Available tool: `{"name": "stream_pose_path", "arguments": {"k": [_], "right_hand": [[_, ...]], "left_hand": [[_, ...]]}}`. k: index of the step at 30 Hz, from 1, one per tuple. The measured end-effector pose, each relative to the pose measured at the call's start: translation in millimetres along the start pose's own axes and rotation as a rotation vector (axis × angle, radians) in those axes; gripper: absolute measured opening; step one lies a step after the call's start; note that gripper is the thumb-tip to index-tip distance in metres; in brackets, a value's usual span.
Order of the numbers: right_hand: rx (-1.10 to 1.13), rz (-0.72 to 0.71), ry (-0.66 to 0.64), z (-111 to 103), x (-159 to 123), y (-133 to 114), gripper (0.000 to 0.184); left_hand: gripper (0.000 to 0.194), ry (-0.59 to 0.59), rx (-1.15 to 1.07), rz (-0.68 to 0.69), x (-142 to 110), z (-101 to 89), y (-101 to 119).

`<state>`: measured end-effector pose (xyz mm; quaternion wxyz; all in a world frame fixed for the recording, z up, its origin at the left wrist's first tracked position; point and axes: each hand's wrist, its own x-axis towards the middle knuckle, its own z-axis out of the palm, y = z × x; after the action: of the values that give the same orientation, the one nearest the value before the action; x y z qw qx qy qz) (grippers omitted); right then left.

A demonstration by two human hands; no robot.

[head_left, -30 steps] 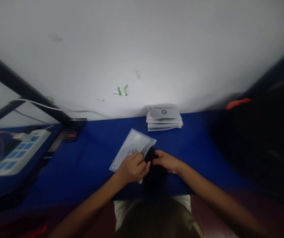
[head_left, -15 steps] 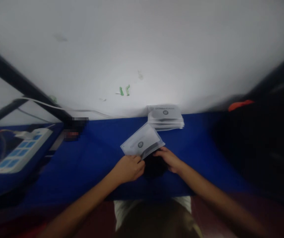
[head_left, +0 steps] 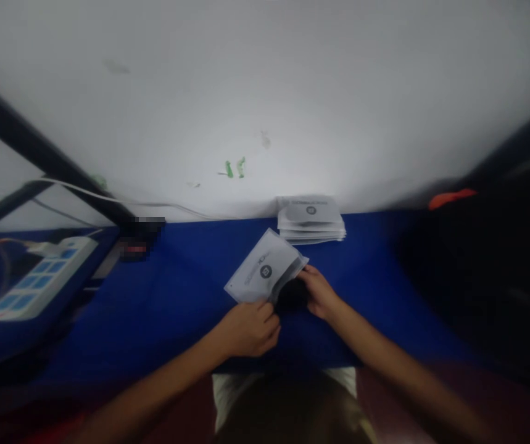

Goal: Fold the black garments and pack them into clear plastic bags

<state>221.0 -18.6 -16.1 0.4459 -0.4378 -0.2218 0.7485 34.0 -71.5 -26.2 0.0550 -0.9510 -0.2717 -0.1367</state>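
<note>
A frosted plastic bag [head_left: 258, 265] with a dark printed logo lies tilted above the blue table, its mouth facing down and right. My left hand [head_left: 253, 327] is closed, pinching the near corner of the bag at its mouth. A black, soft-looking item [head_left: 292, 295] sits at the mouth, partly inside the bag. My right hand [head_left: 319, 290] is closed around the right side of the black item, fingertips at the bag's opening and partly hidden. What kind of item it is cannot be made out.
Against the white wall, a stack of similar printed bags [head_left: 311, 222] lies on the blue tabletop [head_left: 163, 296]. At left is a white power strip [head_left: 42, 280] with a plug and cable. Dark frame bars rise on both sides; an orange object [head_left: 452, 198] is at right.
The black item has gone further into the bag, and less of it shows. My right hand has moved up to the bag's mouth; my left hand has shifted slightly down and right.
</note>
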Motion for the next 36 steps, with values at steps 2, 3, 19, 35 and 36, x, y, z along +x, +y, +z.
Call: {"name": "stream_pose_path", "arguments": {"k": [2, 3, 19, 35, 36], "right_hand": [[0.050, -0.006, 0.054, 1, 3, 5, 0.024], [0.065, -0.013, 0.076, 2, 4, 7, 0.024], [-0.722, -0.540, -0.064, -25, 31, 14, 0.033], [-0.608, -0.261, -0.223, -16, 18, 3, 0.068], [-0.686, -0.325, -0.204, -17, 21, 6, 0.070]], "left_hand": [[0.025, -0.004, -0.009, -0.022, 2, 2.6, 5], [0.024, -0.015, -0.011, -0.026, 3, 3.8, 7], [0.017, -0.383, 0.052, -0.200, 13, -11.4, -5], [0.011, -0.322, 0.018, -0.120, 23, -14.3, 6], [0.010, -0.305, 0.023, -0.117, 24, -14.9, 7]]}}
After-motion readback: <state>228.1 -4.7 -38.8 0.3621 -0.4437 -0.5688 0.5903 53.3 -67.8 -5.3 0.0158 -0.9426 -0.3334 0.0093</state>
